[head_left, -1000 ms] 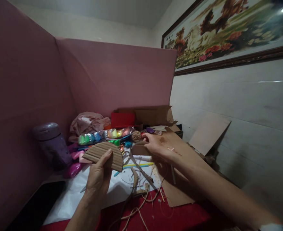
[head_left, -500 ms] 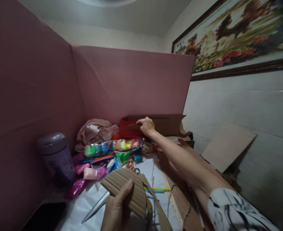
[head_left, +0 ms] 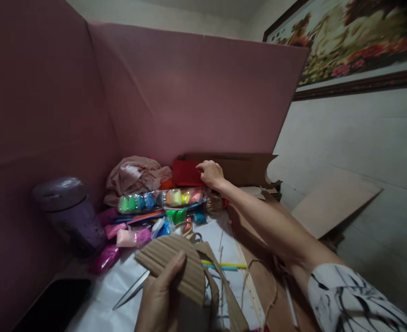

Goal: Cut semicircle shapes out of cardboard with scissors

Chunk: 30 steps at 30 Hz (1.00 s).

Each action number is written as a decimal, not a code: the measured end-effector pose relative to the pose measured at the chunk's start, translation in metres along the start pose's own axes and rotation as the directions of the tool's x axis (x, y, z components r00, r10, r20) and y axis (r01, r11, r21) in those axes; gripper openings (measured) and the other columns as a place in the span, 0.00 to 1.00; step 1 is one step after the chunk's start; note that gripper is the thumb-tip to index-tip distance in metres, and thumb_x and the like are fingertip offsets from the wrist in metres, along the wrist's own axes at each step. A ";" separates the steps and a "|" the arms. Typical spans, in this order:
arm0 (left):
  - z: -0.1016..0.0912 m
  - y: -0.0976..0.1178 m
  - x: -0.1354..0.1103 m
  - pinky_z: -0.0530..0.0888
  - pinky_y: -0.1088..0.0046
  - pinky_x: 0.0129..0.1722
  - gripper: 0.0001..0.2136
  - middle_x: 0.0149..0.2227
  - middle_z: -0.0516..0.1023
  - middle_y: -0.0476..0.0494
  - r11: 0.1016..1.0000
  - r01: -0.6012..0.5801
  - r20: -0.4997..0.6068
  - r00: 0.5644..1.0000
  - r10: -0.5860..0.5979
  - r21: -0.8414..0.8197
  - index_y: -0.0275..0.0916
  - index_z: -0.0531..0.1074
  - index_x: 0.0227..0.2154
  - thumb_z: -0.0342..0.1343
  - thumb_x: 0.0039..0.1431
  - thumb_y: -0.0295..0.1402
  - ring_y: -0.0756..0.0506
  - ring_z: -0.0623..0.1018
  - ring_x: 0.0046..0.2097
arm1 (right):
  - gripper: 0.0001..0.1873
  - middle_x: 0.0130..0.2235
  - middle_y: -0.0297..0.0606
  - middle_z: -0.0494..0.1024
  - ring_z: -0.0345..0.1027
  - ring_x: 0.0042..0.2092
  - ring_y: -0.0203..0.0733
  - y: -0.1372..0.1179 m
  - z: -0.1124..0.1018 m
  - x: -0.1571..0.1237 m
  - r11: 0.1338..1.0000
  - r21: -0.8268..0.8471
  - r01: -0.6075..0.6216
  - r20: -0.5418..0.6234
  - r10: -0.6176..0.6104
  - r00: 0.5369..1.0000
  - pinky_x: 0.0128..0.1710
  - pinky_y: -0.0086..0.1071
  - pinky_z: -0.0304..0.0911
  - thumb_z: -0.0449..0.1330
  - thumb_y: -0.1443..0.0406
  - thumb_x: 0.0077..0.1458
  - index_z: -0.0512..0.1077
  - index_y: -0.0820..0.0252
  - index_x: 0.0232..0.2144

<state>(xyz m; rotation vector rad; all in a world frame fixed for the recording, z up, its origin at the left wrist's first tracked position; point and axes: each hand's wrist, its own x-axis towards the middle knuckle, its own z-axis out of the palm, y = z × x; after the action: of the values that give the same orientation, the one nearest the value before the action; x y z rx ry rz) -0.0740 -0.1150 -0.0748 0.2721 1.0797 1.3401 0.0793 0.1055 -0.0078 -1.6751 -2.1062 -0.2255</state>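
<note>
My left hand (head_left: 160, 288) is closed around a ribbed, curved-edged piece of cardboard (head_left: 176, 263), its thumb lying on top. Under that piece lie scissors (head_left: 131, 289), blade out to the left and handles (head_left: 196, 237) beyond it. Long cardboard strips (head_left: 226, 286) hang beside it on the right. Stretched toward the back, my right hand (head_left: 211, 174) hovers at the right edge of a red sheet (head_left: 186, 173), in front of brown cardboard (head_left: 243, 170). Its fingers are bent and slightly apart, with nothing visible in them.
Packs of coloured clay (head_left: 162, 199) and pink bags (head_left: 106, 258) lie left of centre. A purple tumbler (head_left: 70, 216) stands at the left, near a black flat object (head_left: 56, 304). Twine (head_left: 213, 205), yellow and blue straws (head_left: 229, 266) and a leaning cardboard sheet (head_left: 335, 200) are at right.
The view has tilted downward. A brown cardboard piece by my right fingers, in front of the red sheet, no longer shows there. My left hand keeps its hold on the cardboard.
</note>
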 end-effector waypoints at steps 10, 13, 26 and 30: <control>-0.006 0.015 0.008 0.76 0.77 0.32 0.09 0.34 0.78 0.46 0.942 -0.253 0.033 0.963 0.266 -0.223 0.36 0.73 0.32 0.57 0.48 0.18 0.50 0.78 0.33 | 0.09 0.26 0.36 0.78 0.69 0.28 0.37 -0.002 -0.040 -0.174 0.991 0.128 0.046 0.380 -0.092 0.920 0.27 0.27 0.54 0.58 0.64 0.50 0.77 0.59 0.24; -0.007 0.019 0.007 0.76 0.77 0.29 0.10 0.33 0.78 0.47 0.934 -0.261 0.048 0.959 0.281 -0.242 0.36 0.73 0.33 0.57 0.48 0.18 0.50 0.77 0.31 | 0.10 0.33 0.39 0.79 0.70 0.33 0.40 -0.016 -0.032 -0.212 0.989 0.149 -0.004 0.408 -0.057 0.911 0.29 0.27 0.56 0.57 0.61 0.52 0.76 0.60 0.32; -0.008 0.023 0.009 0.75 0.76 0.31 0.13 0.31 0.77 0.49 0.933 -0.241 0.034 0.965 0.259 -0.267 0.38 0.70 0.35 0.57 0.47 0.18 0.51 0.77 0.30 | 0.09 0.31 0.38 0.77 0.67 0.33 0.41 -0.024 -0.033 -0.239 0.973 0.174 -0.153 0.282 0.099 0.954 0.28 0.28 0.52 0.54 0.66 0.52 0.74 0.58 0.32; -0.009 0.026 0.008 0.75 0.77 0.30 0.11 0.29 0.77 0.49 0.929 -0.244 0.029 0.965 0.262 -0.278 0.37 0.70 0.33 0.57 0.48 0.18 0.51 0.77 0.29 | 0.11 0.31 0.34 0.75 0.65 0.33 0.36 -0.033 -0.041 -0.245 0.964 0.258 -0.071 0.223 0.012 0.975 0.30 0.26 0.52 0.51 0.66 0.56 0.73 0.58 0.34</control>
<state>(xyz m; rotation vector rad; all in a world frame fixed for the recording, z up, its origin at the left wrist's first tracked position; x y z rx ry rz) -0.0985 -0.1047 -0.0647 0.2545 0.8107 1.6810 0.0994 -0.1355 -0.0727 -1.6426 -2.1409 0.2570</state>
